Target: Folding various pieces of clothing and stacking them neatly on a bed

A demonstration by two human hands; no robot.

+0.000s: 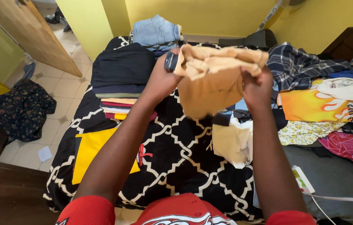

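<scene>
Hands raised above a bed, both gripping one garment. Left hand (162,77), centre of the frame, had its fingers clenched on the upper left edge of a tan garment (214,79); a small dark object showed at that same grip, but I could not tell what it was. Right hand (257,89), just right of centre, was closed on the garment's upper right edge, fingers wrapped into the cloth. Garment was held up in the air between the hands, bunched along the top, its lower part hanging loose and blurred above the bedspread.

Black-and-white patterned bedspread (185,154) filled the middle and lower frame. Folded stack of clothes (120,79), dark on top with coloured layers under it, sat at upper left centre. Folded denim (155,31) lay beyond it at top centre. Flat yellow garment (91,150) lay at lower left on the bedspread. Cream cloth (232,141) lay crumpled below the held garment. Loose pile at right: plaid shirt (297,64), flame-print garment (309,106), pink cloth (349,146). Dark floral garment (20,110) lay on the tiled floor at far left.
</scene>
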